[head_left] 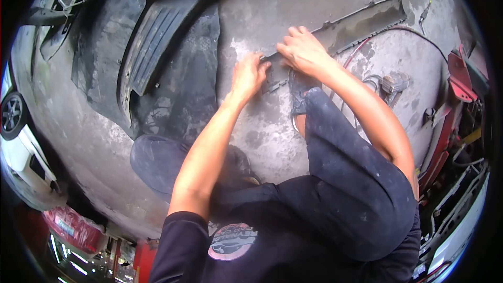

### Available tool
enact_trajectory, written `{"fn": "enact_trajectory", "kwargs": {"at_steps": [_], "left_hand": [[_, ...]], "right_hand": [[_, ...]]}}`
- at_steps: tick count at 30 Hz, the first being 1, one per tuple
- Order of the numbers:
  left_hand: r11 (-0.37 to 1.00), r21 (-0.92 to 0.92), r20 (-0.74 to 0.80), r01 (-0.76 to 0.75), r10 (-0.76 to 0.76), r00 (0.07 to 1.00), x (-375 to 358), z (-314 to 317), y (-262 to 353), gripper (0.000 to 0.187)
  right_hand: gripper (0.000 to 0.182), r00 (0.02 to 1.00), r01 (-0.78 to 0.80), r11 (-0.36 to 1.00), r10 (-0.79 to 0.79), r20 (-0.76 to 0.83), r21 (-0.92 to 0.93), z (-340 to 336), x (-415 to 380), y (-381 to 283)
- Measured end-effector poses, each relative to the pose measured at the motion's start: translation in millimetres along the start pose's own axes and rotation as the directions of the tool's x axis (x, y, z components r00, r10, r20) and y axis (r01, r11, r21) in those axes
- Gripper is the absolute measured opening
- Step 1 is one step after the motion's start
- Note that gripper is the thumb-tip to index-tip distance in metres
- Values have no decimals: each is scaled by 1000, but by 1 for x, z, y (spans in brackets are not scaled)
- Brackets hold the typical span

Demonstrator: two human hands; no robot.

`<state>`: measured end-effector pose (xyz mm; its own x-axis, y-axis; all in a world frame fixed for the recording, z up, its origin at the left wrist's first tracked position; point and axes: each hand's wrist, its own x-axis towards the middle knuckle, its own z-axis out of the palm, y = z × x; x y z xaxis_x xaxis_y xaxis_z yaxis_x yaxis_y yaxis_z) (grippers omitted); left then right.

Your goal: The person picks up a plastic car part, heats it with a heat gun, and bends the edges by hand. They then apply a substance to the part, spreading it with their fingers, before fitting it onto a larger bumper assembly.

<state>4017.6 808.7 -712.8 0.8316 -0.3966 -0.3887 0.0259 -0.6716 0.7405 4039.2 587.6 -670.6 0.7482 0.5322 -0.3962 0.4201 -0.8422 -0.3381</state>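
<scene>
Head view: long trim strip at the fingers, near end between the two hands

Item 1. Long trim strip, dark grey, shallow channel form, edges with small tabs. Position: on the floor, ahead of the fingers and running off to their right. Long axis: slantwise, from the gap between the hands to a far end well beyond the right fingers.

Item 2. Right hand. Nearer to the body of the strip; lies over its near part, fingers bent downward. Thumb and undersides hidden; whether clamped on the edge, cannot tell.

Item 3. Left hand. At the strip's near tip, fingers curled and close together. Contact seems likely; firm grip cannot be told.

Item 4. Floor. Bare concrete, pale and stained, below the fingers.

Item 5. Small loose piece. On the concrete, just short of the fingers, between the hands and the body.

Item 6. Dark mat, left of the left fingers, bearing a ribbed black part.

Item 7. Hose, right of the right fingers, passing beside the strip; hand-sized tool on the concrete nearby.

Item 8. Surroundings: white car far left of the fingers; red metal part far right.
</scene>
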Motion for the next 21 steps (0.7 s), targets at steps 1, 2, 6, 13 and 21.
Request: {"fn": "enact_trajectory", "kwargs": {"at_steps": [1, 2, 6, 13, 21], "left_hand": [[999, 53, 11, -3, 2, 1000, 1, -1, 1, 35], [998, 60, 12, -4, 3, 1000, 2, -3, 4, 35], [968, 214, 72, -133, 121, 990, 9, -11, 8, 31], [919, 344, 116, -194, 164, 980, 16, 2, -8, 25], [934, 288, 52, -211, 205, 977, 14, 10, -16, 22]], "right_hand": [[35, 1000, -4, 1000, 4, -2, 7, 10, 4, 4], [32, 999, 42, 997, -41, -11, 71, 18, 10, 9], [23, 989, 79, 973, -103, 104, 219, 14, 28, 13], [20, 989, 111, 971, -129, 71, 210, 23, 34, 18], [27, 982, 187, 967, -189, -2, 175, 38, 36, 24]]}}
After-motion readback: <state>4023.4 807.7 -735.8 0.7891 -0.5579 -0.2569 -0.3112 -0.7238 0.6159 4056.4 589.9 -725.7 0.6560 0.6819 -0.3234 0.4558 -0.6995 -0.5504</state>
